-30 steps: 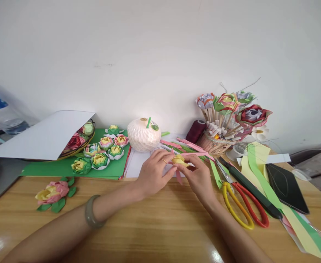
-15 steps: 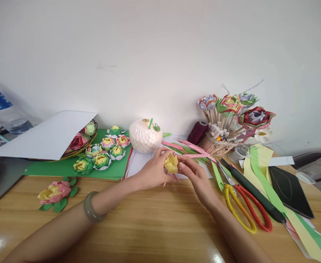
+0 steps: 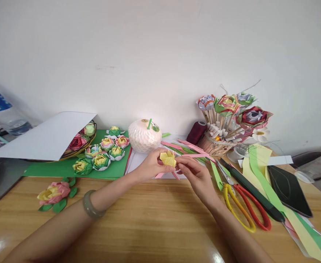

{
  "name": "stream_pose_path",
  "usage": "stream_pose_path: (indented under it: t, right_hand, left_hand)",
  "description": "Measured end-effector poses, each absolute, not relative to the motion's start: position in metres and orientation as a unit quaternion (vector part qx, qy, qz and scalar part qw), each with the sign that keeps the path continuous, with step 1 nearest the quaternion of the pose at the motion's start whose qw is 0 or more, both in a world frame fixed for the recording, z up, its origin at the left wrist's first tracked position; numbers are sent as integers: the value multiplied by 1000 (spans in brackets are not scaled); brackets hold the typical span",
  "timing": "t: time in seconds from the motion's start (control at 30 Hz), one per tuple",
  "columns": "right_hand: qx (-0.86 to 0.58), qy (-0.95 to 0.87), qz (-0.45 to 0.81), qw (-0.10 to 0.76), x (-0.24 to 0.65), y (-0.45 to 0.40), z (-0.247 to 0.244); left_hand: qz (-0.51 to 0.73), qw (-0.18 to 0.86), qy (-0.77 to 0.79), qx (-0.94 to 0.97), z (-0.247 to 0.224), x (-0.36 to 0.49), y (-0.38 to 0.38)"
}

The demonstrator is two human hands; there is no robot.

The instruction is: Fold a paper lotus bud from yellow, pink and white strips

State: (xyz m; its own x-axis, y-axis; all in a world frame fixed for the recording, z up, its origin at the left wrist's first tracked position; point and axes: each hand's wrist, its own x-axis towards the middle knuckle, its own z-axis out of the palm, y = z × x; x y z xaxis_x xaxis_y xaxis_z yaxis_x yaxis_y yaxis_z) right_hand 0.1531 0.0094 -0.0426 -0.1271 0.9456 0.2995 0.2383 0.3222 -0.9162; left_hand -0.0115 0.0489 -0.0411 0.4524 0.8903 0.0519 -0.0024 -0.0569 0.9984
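A small yellow paper flower (image 3: 168, 158) with pink strips of paper hanging below it is held over the back of the table. My left hand (image 3: 151, 166) is closed round its left side, thumb along the lower front. At the flower's right edge, the bent fingers and thumb of my right hand (image 3: 195, 173) pinch its side; exactly which petal they grip is hidden. Just behind my hands lie loose pink paper strips (image 3: 193, 147) and green ones. A white carved coconut (image 3: 144, 137) with a green straw stands behind my left hand.
Several finished paper flowers (image 3: 101, 161) sit on green sheets at left; a pink-yellow one (image 3: 56, 193) lies nearer. Scissors (image 3: 240, 204), a dark green long-handled tool (image 3: 255, 193) and a black tablet (image 3: 289, 190) lie at right, below a basket (image 3: 215, 144) of stemmed flowers.
The yellow flower has turned and shifted slightly left and up. My left thumb has come across its front, and my right fingers have drawn closer together at its right edge.
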Motion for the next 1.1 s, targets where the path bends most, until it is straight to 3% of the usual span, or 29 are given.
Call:
stream_pose_path:
  t: [0.27,0.53,1.1]
  right_hand:
    - [-485,-668,278,492,152,9,-48]
    - [-474,-602,393,508,148,7,-41]
    - [-456,-540,456,542,149,10,-42]
  left_hand:
    - [305,717,247,576,-39,-9,44]
    - [336,710,300,542,-38,-8,43]
    - [314,696,400,507,-46,-11,49]
